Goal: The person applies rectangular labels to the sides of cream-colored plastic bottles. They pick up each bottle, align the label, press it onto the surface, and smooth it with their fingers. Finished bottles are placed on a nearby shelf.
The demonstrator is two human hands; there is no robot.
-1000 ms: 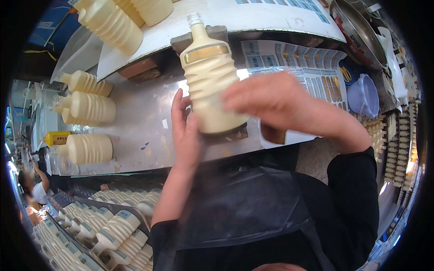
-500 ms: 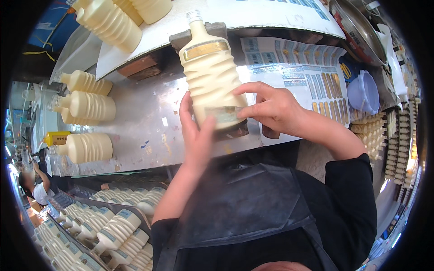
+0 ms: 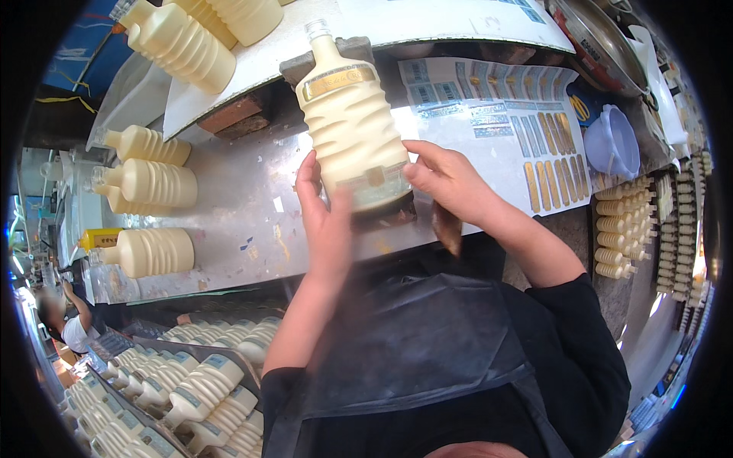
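A cream ribbed bottle with a clear threaded neck lies on its back on a dark cradle, neck pointing away. A gold band label crosses its shoulder, and a pale blue-green label lies across its lower end. My left hand is closed on the left side, its blurred thumb over the label's left end. At the right side my right hand grips the edge, thumb beside the label's right end. A brown pointed piece sticks out beneath that hand; its hold is hidden.
Several cream bottles lie at the table's left; more stand on the white board. Sheets of blue and gold labels lie right, near a lilac bucket. Racked labelled bottles fill the lower left. Another person is far left.
My right fingers have shifted from the label's right end to the bottle's right edge. The label now lies flatter across the bottle. The brown piece shows more. My left hand stays on the left side.
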